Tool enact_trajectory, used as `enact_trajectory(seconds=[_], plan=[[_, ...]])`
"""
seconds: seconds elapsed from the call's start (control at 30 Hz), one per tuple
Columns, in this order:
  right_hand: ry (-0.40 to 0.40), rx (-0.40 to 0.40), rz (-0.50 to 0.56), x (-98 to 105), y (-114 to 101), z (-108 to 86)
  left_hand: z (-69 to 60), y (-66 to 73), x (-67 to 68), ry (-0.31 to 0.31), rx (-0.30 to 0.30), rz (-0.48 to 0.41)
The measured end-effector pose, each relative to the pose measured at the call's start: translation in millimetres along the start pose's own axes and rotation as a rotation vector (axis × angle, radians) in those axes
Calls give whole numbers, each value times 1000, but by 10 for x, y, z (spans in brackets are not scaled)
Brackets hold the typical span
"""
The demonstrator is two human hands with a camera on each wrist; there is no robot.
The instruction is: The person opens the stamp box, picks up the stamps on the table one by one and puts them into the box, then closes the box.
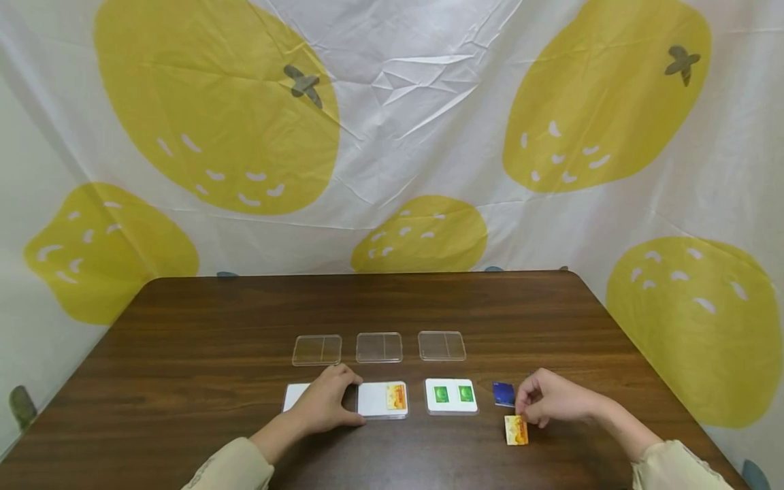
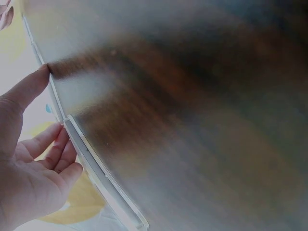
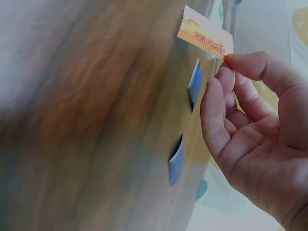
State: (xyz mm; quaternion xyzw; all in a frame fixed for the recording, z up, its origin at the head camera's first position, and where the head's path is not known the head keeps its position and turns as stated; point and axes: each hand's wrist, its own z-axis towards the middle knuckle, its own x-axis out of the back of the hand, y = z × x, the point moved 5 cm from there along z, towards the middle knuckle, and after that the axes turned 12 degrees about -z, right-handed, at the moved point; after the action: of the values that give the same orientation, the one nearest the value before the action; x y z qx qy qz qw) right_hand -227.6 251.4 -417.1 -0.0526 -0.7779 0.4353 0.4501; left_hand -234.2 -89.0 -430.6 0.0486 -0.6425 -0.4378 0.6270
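Cream cloth sleeves (image 1: 235, 468): two | right hand (image 1: 554, 397), I see, pinches one serrated paper stamp (image 1: 516, 432), right of three white cases (image 1: 452, 407) | left hand (image 1: 326, 401), relaxed, touches middle case (image 1: 371, 400) | clear plastic panels (image 1: 379, 348): three

Left hand (image 1: 324, 400) hides the right part of the left white case (image 1: 294, 395) in head view; right hand (image 1: 556, 396) covers most of the farther blue paper (image 1: 531, 373), fingertips hide a bit of the orange stamp (image 1: 516, 434). Stamp print too small to read. Left sleeve (image 1: 235, 466) and right sleeve (image 1: 676, 469) cut off by bottom edge. Table (image 1: 233, 313) blurred in both wrist views, right hand cut off at right wrist view's edge
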Motion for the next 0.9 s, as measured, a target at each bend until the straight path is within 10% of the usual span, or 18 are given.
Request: enact_trajectory(seconds=[0.4,0.9], plan=[[-38,75,-27,-87,-338,372,-18,-11,-6,37,-92,-32],[-40,110,-14,-313,-701,960,-1,29,2,0,0,-9]])
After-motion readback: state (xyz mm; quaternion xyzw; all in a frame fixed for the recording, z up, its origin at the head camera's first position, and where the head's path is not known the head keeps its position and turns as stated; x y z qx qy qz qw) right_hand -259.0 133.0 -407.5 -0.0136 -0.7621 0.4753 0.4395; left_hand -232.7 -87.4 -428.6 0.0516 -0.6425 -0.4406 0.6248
